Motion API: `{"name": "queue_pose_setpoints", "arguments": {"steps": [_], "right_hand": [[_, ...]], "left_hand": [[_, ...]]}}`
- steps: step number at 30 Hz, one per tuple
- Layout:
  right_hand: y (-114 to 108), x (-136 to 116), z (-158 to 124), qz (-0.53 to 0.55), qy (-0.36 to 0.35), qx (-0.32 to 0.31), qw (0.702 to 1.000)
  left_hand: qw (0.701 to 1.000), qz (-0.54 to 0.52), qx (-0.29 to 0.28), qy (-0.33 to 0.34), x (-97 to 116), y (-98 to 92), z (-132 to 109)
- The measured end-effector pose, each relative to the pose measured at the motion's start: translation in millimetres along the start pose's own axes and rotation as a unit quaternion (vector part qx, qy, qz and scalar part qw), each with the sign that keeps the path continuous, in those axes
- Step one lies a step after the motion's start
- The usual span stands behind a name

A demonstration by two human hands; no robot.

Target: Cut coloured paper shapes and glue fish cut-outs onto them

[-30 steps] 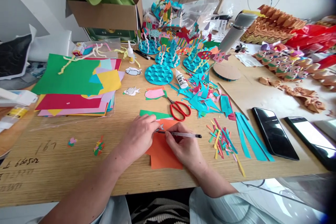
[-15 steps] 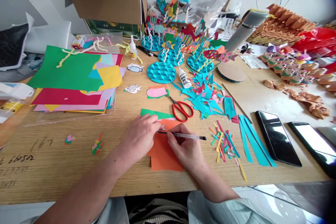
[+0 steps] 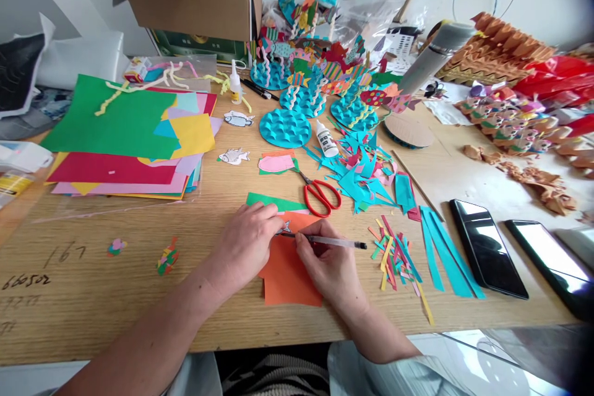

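My right hand (image 3: pixel 327 266) is closed round a clear pen (image 3: pixel 331 241) with a black cap, its tip at a small white fish cut-out (image 3: pixel 284 227). My left hand (image 3: pixel 245 244) has its fingers curled and pressed down on that cut-out, which lies on an orange sheet of paper (image 3: pixel 288 275) at the table's near edge. A green paper piece (image 3: pixel 273 202) pokes out just beyond my left fingers. Red-handled scissors (image 3: pixel 320 193) lie shut a little beyond the orange sheet.
A stack of coloured paper (image 3: pixel 125 142) lies at left. Teal paper scraps (image 3: pixel 364 173), a glue bottle (image 3: pixel 326 139) and blue paper discs (image 3: pixel 284 127) with fish decorations fill the middle back. Two phones (image 3: pixel 487 247) lie at right. A cardboard box (image 3: pixel 190 9) stands behind.
Both hands stay in place on the orange sheet; the pen tip has barely shifted. The view has tilted slightly.
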State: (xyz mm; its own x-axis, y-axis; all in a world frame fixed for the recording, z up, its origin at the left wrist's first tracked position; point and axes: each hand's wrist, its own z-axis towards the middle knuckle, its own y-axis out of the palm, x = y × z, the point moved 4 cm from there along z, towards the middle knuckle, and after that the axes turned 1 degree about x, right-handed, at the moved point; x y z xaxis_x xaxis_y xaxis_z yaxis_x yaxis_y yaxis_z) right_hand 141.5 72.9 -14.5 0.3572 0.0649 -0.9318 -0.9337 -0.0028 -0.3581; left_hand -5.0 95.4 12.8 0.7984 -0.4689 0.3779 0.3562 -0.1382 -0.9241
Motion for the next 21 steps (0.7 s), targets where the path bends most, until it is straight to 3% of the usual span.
{"name": "queue_pose_setpoints", "arguments": {"steps": [21], "right_hand": [[-2.3, 0.0, 1.1, 0.019, 0.02, 0.015, 1.0]], "left_hand": [[1.0, 0.007, 0.001, 0.005, -0.5, 3.1, -1.9]]}}
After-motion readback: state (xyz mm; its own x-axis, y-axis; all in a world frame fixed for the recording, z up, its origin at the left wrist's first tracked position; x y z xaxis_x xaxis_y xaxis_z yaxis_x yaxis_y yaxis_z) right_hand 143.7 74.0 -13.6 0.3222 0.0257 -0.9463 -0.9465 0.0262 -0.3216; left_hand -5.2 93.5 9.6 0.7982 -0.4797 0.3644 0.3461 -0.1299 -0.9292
